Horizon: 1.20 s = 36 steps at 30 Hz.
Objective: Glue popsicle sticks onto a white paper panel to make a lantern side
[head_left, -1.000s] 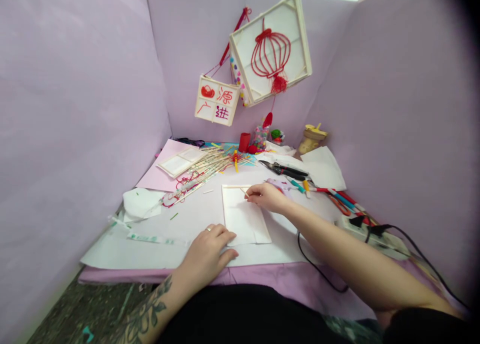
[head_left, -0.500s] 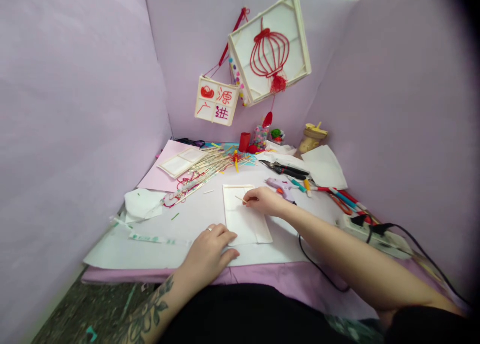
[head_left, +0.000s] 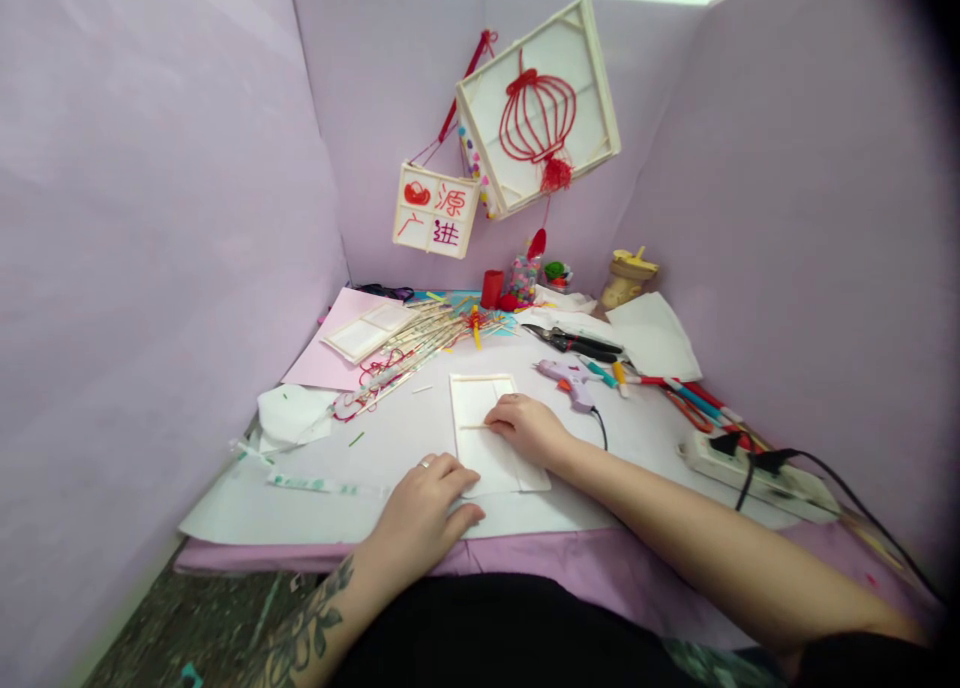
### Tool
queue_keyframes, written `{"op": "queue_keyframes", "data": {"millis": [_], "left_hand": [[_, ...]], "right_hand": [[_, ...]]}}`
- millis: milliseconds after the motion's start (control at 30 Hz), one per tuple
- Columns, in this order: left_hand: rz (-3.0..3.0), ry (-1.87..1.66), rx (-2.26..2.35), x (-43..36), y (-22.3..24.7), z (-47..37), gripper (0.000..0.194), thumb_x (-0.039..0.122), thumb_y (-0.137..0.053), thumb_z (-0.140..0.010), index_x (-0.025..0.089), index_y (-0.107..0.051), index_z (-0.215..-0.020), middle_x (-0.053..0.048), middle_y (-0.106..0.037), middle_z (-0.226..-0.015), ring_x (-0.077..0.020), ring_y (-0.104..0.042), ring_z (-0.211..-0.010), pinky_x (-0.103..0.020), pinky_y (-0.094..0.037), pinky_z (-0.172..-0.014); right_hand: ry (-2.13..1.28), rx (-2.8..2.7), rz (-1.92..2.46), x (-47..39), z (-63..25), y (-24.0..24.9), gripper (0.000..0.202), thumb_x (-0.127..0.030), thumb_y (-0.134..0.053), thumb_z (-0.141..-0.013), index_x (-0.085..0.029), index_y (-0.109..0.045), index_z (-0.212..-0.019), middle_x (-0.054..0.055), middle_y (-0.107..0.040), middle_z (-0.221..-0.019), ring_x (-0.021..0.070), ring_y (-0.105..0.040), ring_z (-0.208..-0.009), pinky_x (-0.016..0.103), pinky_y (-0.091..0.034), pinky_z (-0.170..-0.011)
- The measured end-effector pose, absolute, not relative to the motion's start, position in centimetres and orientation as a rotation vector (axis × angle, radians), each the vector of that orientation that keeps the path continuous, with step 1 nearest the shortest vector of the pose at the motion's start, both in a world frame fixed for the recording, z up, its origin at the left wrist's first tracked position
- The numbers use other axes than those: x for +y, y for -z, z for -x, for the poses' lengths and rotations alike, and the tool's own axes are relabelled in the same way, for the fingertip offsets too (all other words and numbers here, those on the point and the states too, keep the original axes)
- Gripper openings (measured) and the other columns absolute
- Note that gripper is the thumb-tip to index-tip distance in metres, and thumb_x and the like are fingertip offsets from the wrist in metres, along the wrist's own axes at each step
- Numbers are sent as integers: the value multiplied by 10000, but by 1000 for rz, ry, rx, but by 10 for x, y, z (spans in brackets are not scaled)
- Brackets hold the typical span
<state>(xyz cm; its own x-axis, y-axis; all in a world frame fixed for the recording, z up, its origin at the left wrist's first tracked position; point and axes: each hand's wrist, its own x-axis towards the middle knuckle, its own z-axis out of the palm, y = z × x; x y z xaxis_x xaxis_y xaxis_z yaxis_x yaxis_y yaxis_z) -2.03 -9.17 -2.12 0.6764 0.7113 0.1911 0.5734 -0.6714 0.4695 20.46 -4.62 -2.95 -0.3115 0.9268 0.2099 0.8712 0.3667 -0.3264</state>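
Observation:
A white paper panel with thin stick edging (head_left: 484,463) lies on the table in front of me. My right hand (head_left: 525,428) is over its right half, fingers closed on one end of a short thin wooden stick (head_left: 472,427). The stick lies roughly level across the panel, its free end towards the left edge. My left hand (head_left: 431,498) rests at the panel's lower left corner, fingers stretched and thumb apart, holding nothing. My right hand hides part of the panel's inner strip.
A lilac glue gun (head_left: 568,379) with a black cord lies right of the panel, below black-handled pruning shears (head_left: 574,343). Bundled sticks (head_left: 420,333) and a small framed panel (head_left: 367,330) lie back left. A power strip (head_left: 761,478) sits at right. A lantern-decorated frame (head_left: 540,108) hangs behind.
My right hand has moved down and slightly towards me, and the stick has turned from slanted to nearly level over the panel. My left hand stays at the panel's corner.

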Motion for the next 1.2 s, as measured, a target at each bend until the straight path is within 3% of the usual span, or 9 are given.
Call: {"op": "queue_keyframes", "data": {"millis": [133, 300, 533, 667, 767, 900, 1067, 1200], "left_hand": [[-2574, -541, 1033, -88, 16, 19, 265, 230, -576, -853, 185, -627, -1109, -76, -624, -1096, -207, -567, -992, -349, -480, -880], [-2775, -382, 1157, -80, 13, 4, 349, 311, -574, -864, 137, -608, -1165, -123, -610, -1209, -294, -540, -1090, -445, -475, -895], [-2839, -224, 1153, -74, 21, -17, 591, 454, -520, -882, 99, -450, -1350, -163, -425, -1430, -323, -354, -1340, -479, -362, -1047], [-2832, -224, 1142, -70, 22, -15, 555, 454, -491, -898, 104, -467, -1327, -161, -397, -1449, -322, -315, -1365, -489, -330, -1069], [-2793, -288, 1207, -70, 23, -12, 522, 425, -499, -900, 103, -473, -1310, -167, -441, -1418, -318, -327, -1358, -483, -329, -1068], [-2756, -297, 1205, -70, 26, -13, 535, 414, -534, -883, 72, -475, -1290, -190, -537, -1320, -314, -322, -1360, -481, -323, -1070], [-2728, -281, 1200, -70, 27, -14, 568, 395, -551, -872, 62, -442, -1319, -199, -561, -1287, -310, -333, -1355, -478, -326, -1066], [-2712, -243, 1191, -70, 27, -14, 579, 371, -547, -872, 51, -421, -1337, -205, -530, -1321, -301, -327, -1359, -469, -314, -1077]], "right_hand": [[-122, -2269, 1500, -55, -208, 28, 216, -102, -531, -860, -174, -723, -930, 71, -691, -916, 199, -581, -901, 314, -461, -832], [-88, -2351, 1432, -75, -202, 22, 290, -69, -491, -852, -134, -679, -1063, 113, -680, -1044, 230, -572, -994, 367, -477, -873], [-195, -2347, 1368, -87, -199, 37, 394, -77, -439, -847, -110, -589, -1210, 176, -589, -1258, 261, -533, -1161, 447, -449, -971], [-312, -2006, 1573, -89, -232, 22, 457, -84, -412, -828, -132, -522, -1269, 148, -583, -1267, 236, -540, -1171, 433, -433, -1001], [-308, -1818, 1708, -97, -253, 13, 403, -86, -417, -821, -167, -542, -1196, 116, -604, -1215, 223, -554, -1139, 432, -432, -991], [-341, -1943, 1719, -108, -247, 23, 438, -56, -441, -783, -151, -535, -1199, 131, -597, -1198, 226, -536, -1152, 416, -415, -1004], [-264, -2065, 1701, -108, -228, 41, 522, -67, -429, -791, -109, -452, -1311, 160, -583, -1222, 261, -392, -1294, 448, -373, -1039], [-259, -1991, 1720, -109, -228, 46, 477, -103, -448, -800, -110, -452, -1277, 171, -563, -1239, 251, -446, -1238, 432, -385, -1027]]}}
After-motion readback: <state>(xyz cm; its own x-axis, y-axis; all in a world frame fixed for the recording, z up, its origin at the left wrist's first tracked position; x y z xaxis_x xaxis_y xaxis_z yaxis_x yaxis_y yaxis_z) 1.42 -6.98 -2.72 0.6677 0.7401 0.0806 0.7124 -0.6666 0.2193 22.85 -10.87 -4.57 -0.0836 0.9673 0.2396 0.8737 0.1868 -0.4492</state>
